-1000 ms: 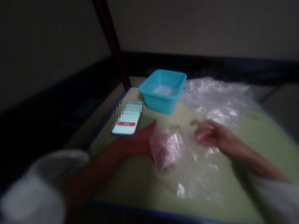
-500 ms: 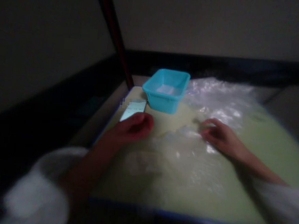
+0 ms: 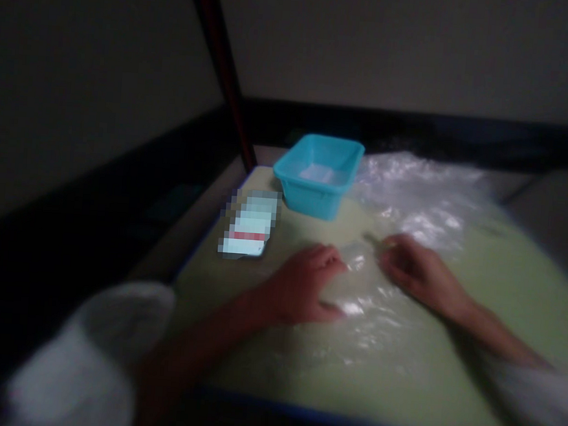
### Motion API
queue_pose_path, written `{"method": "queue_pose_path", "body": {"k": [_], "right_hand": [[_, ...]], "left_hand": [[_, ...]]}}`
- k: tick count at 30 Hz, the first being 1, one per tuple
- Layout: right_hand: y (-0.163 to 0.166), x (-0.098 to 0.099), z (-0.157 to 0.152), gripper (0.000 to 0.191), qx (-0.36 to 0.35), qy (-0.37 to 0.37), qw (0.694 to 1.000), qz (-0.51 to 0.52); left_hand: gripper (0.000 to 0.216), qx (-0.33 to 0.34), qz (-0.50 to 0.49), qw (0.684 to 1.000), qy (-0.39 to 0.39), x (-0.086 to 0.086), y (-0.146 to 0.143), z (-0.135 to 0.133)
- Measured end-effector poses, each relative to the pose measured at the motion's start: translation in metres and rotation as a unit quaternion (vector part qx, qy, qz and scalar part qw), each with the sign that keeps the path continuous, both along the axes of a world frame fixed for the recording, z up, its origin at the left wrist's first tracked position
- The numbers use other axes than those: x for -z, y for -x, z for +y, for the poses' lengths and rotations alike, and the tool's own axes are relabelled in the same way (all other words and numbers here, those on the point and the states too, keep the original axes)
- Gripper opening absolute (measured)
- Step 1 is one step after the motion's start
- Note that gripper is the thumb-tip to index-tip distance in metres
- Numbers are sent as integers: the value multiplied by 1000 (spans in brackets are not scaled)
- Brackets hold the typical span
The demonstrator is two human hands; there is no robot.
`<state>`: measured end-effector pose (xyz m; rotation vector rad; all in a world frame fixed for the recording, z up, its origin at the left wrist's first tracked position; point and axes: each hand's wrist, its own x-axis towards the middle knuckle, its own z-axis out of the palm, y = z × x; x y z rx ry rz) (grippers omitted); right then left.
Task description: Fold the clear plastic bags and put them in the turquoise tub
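A clear plastic sheet or bag (image 3: pixel 353 338) lies crumpled on the pale green tabletop (image 3: pixel 496 383) in front of me. My left hand (image 3: pixel 306 283) is over its left part, thumb and fingers apart, fingertips at the plastic. To the right, my right hand (image 3: pixel 416 271) is closed in a pinch at the plastic's upper right edge. A small, dark, blurred tip shows by its fingertips; what it is I cannot make out.
A turquoise plastic basin (image 3: pixel 309 198) with something whitish inside stands at the back. Left of it lies a lit phone (image 3: pixel 251 227), its screen blurred out. More crumpled clear plastic (image 3: pixel 422 190) covers the back right. A dark red pole (image 3: pixel 221 59) rises behind the table.
My left hand has moved right and toward me, from beside the phone onto the plastic, and its fingers have spread. The phone is now uncovered. My right hand has barely moved.
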<state>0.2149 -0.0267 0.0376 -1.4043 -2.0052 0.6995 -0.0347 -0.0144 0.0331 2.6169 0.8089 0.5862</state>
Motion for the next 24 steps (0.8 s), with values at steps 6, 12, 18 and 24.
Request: {"method": "queue_pose_path", "body": {"k": [6,12,18,24], "right_hand": [[1,0,-1,25,-12,-6,1000,-2],[0,3,-1,24,-11,-29,999,-7],[0,6,0,23,-12,-86,995,-48],[2,9,0,31,-30,-148,986,-73]], "left_hand": [[25,-80,34,993,-80,13,-4,1],[35,-324,41,938,-112,0,12,17],[33,-325,30,914,-239,-7,23,29],[24,-55,-35,988,-141,4,4,10]]}}
